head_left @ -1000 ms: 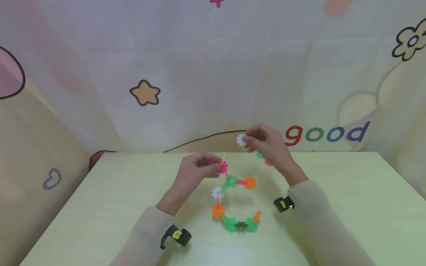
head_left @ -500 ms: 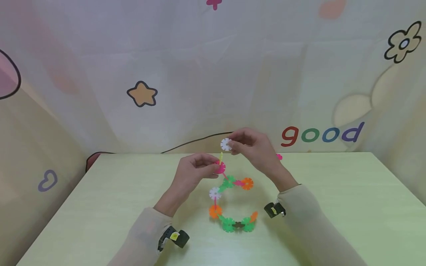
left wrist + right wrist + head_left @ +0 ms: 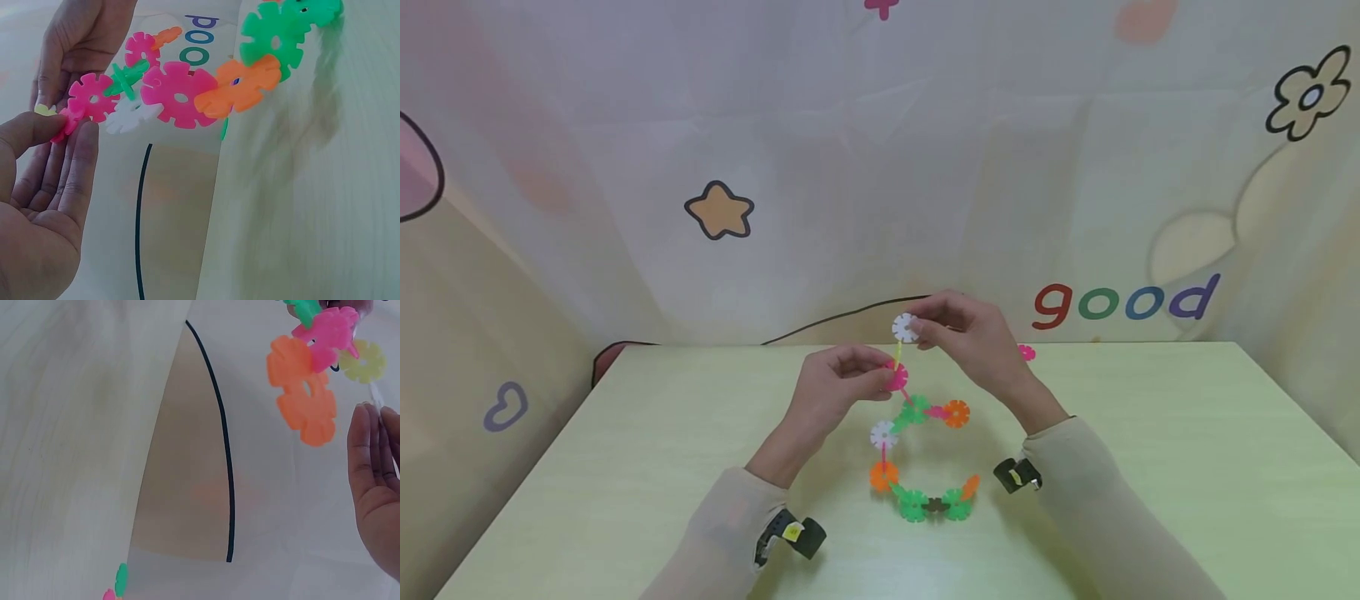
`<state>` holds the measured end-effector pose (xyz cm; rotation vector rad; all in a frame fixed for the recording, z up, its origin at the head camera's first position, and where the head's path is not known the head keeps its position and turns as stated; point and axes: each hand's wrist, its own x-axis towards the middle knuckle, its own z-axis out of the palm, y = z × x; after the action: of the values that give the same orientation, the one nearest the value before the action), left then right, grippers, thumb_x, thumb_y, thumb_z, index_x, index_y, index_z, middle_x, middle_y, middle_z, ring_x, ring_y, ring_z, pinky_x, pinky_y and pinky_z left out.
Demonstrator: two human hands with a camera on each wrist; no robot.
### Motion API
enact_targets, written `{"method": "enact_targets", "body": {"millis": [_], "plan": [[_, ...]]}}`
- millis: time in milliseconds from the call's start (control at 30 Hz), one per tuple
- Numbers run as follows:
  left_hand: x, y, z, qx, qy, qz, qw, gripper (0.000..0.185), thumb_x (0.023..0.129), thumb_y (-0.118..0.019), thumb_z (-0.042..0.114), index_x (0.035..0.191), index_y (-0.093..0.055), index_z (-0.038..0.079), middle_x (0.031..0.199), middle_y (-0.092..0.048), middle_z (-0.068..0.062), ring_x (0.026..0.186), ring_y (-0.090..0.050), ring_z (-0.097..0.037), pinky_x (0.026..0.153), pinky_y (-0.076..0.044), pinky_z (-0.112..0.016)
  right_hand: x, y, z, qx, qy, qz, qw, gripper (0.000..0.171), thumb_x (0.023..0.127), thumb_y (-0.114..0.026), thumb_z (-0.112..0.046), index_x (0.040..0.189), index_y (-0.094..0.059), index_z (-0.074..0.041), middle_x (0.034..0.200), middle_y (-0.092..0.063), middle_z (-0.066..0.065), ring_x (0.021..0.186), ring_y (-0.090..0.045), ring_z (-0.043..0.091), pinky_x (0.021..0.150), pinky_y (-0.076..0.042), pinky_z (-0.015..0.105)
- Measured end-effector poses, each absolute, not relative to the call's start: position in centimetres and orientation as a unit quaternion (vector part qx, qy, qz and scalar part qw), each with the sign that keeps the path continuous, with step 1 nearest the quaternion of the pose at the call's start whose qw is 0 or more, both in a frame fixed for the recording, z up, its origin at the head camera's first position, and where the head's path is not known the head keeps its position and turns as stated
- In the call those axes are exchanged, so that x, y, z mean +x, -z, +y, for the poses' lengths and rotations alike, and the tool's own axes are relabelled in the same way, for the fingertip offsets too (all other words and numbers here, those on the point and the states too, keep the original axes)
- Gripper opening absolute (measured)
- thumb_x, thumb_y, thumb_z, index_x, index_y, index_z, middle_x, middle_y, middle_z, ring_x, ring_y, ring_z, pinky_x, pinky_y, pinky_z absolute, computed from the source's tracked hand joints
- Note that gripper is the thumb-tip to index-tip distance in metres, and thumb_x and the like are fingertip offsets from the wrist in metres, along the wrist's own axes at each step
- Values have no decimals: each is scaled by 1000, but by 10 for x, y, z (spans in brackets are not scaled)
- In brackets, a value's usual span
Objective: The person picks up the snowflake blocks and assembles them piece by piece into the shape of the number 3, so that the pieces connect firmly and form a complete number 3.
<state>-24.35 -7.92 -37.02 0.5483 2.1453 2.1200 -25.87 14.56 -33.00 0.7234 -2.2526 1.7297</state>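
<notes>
In the head view my left hand [image 3: 831, 392] pinches a pink notched snowflake disc [image 3: 897, 377] between thumb and fingers. A yellow disc [image 3: 898, 356], seen edge-on, stands up from it. Above, my right hand [image 3: 966, 333] pinches a white snowflake disc [image 3: 903, 327], its lower edge right at the yellow disc's top. From the pink disc hangs a linked, curving chain of discs, with a green disc [image 3: 916, 409], an orange disc [image 3: 957, 413], another white disc [image 3: 883, 435] and a lower orange disc [image 3: 883, 476]. The left wrist view shows the left thumb over the pink disc.
A pale wooden table [image 3: 625, 483] lies below, with a printed curtain [image 3: 820, 167] behind it. Past my right forearm a loose pink disc [image 3: 1027, 352] shows near the far edge. The right wrist view has a green disc [image 3: 121, 579] there too.
My right hand has moved left and slightly down, bringing the white disc from the right to the top of the yellow one. My left hand keeps its pinch on the pink disc.
</notes>
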Motion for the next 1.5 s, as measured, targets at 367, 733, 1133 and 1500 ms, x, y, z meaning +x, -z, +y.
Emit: {"method": "enact_targets", "body": {"millis": [367, 733, 1133, 1500], "plan": [[-242, 369, -80, 179, -686, 704, 33, 17, 98, -77, 7, 113, -76, -1, 105, -78, -12, 96, -77, -40, 90, -63, -38, -257, 328, 145, 258, -587, -761, 98, 18, 99, -75, -1, 117, -74, 1, 108, -73, 12, 91, -73, 28, 84, -65, 35], [-243, 368, -80, 178, -686, 704, 36, 17, 98, -79, 8, 112, -77, 0, 105, -78, -13, 95, -77, -40, 92, -63, -39, -258, 329, 144, 264, -577, -767, 90, 18, 99, -74, -3, 117, -74, 0, 106, -73, 11, 88, -72, 28, 84, -64, 35], [-242, 369, -76, 175, -689, 703, 31, 13, 96, -77, 4, 108, -78, -2, 98, -78, -12, 84, -79, -28, 88, -64, -39, -259, 332, 145, 286, -559, -773, 95, 12, 97, -75, 2, 109, -75, 1, 101, -72, 11, 85, -71, 34, 83, -64, 33], [-243, 368, -77, 171, -694, 698, 28, 14, 95, -79, 1, 108, -77, -6, 100, -77, -15, 85, -79, -27, 84, -65, -40, -259, 337, 143, 275, -558, -778, 89, 12, 99, -74, -1, 111, -76, 1, 97, -72, 11, 84, -71, 32, 81, -63, 33]]}}
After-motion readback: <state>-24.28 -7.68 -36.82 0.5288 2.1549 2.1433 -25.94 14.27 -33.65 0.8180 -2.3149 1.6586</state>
